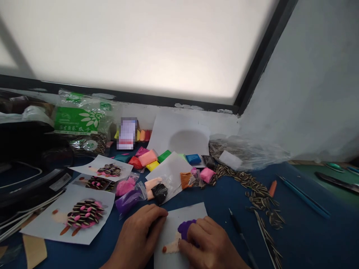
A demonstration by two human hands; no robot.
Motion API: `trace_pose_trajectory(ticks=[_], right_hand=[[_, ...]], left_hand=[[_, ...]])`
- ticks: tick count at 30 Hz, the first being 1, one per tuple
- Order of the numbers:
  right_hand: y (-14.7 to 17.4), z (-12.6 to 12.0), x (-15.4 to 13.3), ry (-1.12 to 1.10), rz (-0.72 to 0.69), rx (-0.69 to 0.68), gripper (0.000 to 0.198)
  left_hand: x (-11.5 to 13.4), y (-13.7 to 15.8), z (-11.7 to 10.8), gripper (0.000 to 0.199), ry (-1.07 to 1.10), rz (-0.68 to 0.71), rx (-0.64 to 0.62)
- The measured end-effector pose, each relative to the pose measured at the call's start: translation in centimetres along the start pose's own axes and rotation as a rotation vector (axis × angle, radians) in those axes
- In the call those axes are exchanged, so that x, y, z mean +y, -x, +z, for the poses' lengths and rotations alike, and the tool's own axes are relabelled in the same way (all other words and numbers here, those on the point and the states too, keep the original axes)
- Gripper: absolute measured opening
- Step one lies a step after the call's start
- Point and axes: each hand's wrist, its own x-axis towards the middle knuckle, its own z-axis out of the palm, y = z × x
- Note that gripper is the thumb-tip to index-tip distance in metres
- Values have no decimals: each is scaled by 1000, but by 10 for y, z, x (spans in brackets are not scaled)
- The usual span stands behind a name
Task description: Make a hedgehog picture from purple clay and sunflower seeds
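Note:
A white sheet of paper (171,257) lies at the front middle of the blue table. On it is a flat clay hedgehog figure with a purple clay body (184,228), a pale clay face (172,246) and a small brown nose. My left hand (140,233) rests at the sheet's left edge, fingers curled together and thumb against the index finger, holding the paper's edge. Over the purple clay, my right hand (209,239) presses with bent, closed fingers. The thumb touches the pale clay. This hand hides much of the figure's right part.
Finished-looking hedgehog pictures (85,215) lie at left. Behind them are bagged purple clay (129,201), black clay (159,192) and several coloured packs. Sunflower seeds (246,179), a pen (238,226), metal tweezers (265,239) and blue tweezers (304,196) lie at right.

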Motion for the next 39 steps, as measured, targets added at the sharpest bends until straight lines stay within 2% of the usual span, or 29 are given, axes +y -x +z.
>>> trace_pose_trajectory(ticks=[2,9,12,13,16,19,23,29,39], right_hand=[[-2,-1,0,6,-2,-17,29],[4,10,0,-58,75,104,30],[1,0,0,-96,116,79,28],[-1,-3,1,-101,135,25,27],[-2,-5,1,-98,120,22,26],[4,6,1,-79,88,119,25],[8,15,1,-63,75,85,24],[1,5,1,-14,12,32,30],[-4,-8,-1,-104,127,24,26]], left_hand=[[0,0,0,22,1,3,5],[-5,-2,-1,21,-34,38,-25],[-7,-3,-2,20,-55,57,-42],[-7,-3,-2,20,-58,57,-42],[-4,-2,-1,21,-49,42,-23],[-1,0,0,22,-31,16,11],[-2,0,1,22,-27,18,12],[-5,-1,0,19,-50,52,-10],[-7,-2,-2,20,-73,75,-10]])
